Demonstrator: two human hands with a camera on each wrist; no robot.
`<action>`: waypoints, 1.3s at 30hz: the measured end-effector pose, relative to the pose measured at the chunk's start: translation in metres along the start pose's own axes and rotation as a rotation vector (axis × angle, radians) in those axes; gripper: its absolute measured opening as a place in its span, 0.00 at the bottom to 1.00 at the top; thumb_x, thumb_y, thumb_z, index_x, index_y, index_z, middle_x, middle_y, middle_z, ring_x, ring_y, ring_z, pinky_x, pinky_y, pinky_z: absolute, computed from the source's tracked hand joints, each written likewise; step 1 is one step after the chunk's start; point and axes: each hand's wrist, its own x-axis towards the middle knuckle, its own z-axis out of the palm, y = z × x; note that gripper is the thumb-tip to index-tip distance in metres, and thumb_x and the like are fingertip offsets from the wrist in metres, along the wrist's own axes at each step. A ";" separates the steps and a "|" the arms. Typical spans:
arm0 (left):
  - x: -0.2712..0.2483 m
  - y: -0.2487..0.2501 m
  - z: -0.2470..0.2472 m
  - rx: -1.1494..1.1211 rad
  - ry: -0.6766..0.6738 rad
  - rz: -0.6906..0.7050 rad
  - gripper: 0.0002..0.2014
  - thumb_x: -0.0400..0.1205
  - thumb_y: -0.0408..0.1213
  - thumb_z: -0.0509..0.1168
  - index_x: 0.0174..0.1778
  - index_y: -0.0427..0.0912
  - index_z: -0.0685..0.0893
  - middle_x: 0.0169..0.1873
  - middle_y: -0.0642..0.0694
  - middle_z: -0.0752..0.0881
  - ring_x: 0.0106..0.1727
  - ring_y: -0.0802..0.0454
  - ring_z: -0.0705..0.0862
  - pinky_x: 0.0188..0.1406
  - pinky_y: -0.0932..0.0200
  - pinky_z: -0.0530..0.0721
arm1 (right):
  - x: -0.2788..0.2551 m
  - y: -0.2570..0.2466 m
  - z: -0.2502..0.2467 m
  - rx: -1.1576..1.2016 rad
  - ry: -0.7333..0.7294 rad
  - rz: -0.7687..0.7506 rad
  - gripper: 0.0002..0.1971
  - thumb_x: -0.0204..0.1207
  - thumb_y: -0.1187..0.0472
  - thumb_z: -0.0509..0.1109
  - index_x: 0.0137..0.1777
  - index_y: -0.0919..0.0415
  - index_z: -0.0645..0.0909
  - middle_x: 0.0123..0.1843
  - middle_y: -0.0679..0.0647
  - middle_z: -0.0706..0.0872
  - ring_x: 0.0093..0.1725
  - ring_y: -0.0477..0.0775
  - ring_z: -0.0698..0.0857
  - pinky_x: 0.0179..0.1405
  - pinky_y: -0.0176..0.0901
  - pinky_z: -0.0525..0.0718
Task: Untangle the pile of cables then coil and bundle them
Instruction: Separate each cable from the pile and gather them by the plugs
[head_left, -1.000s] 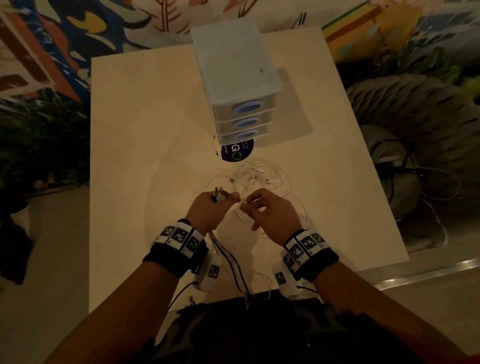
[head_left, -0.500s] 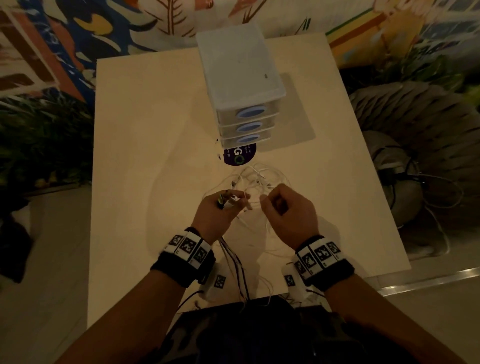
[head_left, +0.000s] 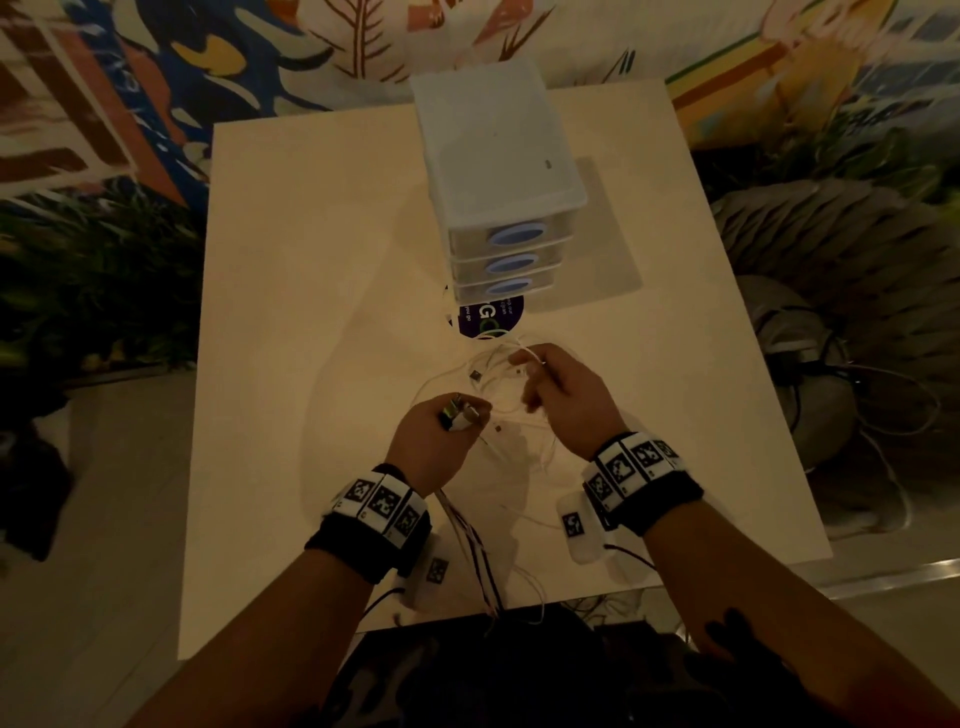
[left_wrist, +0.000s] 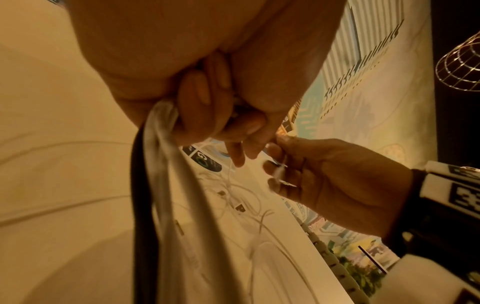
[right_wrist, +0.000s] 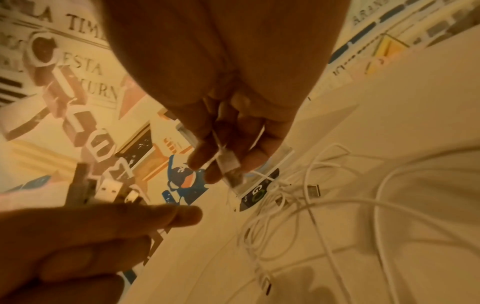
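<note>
Cable pile (head_left: 511, 387) between hands; left grip (head_left: 434, 447) holds plugs (head_left: 460, 415).

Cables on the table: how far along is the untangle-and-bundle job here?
Early. Gathered: the left hand grips several plug ends, their cords trailing off the near table edge. In hand: the right hand pinches one white plug. Left: the loose white cable tangle remains; nothing is coiled or bundled.

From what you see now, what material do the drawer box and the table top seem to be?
Drawer box: likely plastic, matte whitish shell with see-through drawer fronts and blue oval handles. Table: smooth pale surface, perhaps laminate or painted wood; no grain visible in this dim light.
</note>
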 end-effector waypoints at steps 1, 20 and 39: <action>0.001 -0.001 -0.002 -0.027 0.023 -0.008 0.06 0.84 0.42 0.70 0.54 0.50 0.92 0.48 0.55 0.90 0.48 0.63 0.84 0.40 0.81 0.74 | 0.001 0.002 -0.001 -0.006 0.006 0.003 0.12 0.89 0.58 0.57 0.60 0.49 0.83 0.36 0.35 0.85 0.38 0.39 0.83 0.44 0.36 0.80; -0.008 -0.016 -0.021 -0.368 0.132 -0.081 0.06 0.88 0.46 0.64 0.59 0.55 0.84 0.19 0.57 0.75 0.20 0.53 0.69 0.25 0.55 0.75 | 0.041 -0.009 0.003 -0.428 -0.171 0.124 0.13 0.86 0.60 0.60 0.56 0.53 0.88 0.52 0.51 0.92 0.52 0.54 0.87 0.54 0.46 0.83; 0.009 -0.003 -0.029 -0.157 0.094 0.044 0.10 0.88 0.46 0.64 0.64 0.56 0.84 0.29 0.48 0.88 0.30 0.62 0.84 0.37 0.59 0.80 | 0.030 -0.013 0.007 -0.217 -0.289 -0.089 0.12 0.85 0.58 0.65 0.61 0.45 0.88 0.53 0.38 0.88 0.56 0.38 0.84 0.62 0.42 0.80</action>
